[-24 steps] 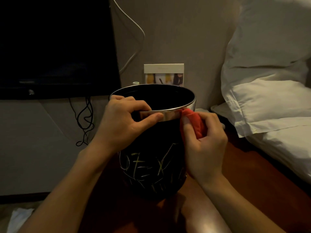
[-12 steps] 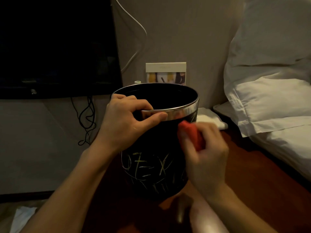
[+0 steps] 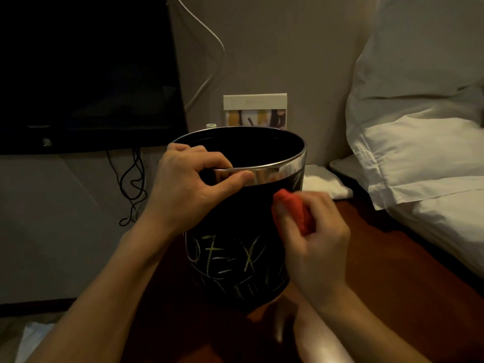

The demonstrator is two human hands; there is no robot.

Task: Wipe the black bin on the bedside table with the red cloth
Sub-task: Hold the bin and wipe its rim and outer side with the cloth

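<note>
The black bin (image 3: 235,247) stands upright on the dark red-brown bedside table (image 3: 379,271). It has a shiny metal rim and pale scribbled marks low on its side. My left hand (image 3: 188,187) grips the near-left rim, thumb outside and fingers inside. My right hand (image 3: 311,239) holds the bunched red cloth (image 3: 294,210) pressed against the bin's right side, a little below the metal rim. Most of the cloth is hidden inside my fingers.
White pillows (image 3: 419,153) and bedding crowd the table's right edge. A folded white cloth (image 3: 322,183) lies behind the bin. A small picture card (image 3: 255,111) leans on the wall. A dark screen (image 3: 86,74) with hanging cables (image 3: 132,189) is at left.
My right hand has slid the red cloth down from the metal rim onto the bin's black side. My left hand has kept its grip on the rim.
</note>
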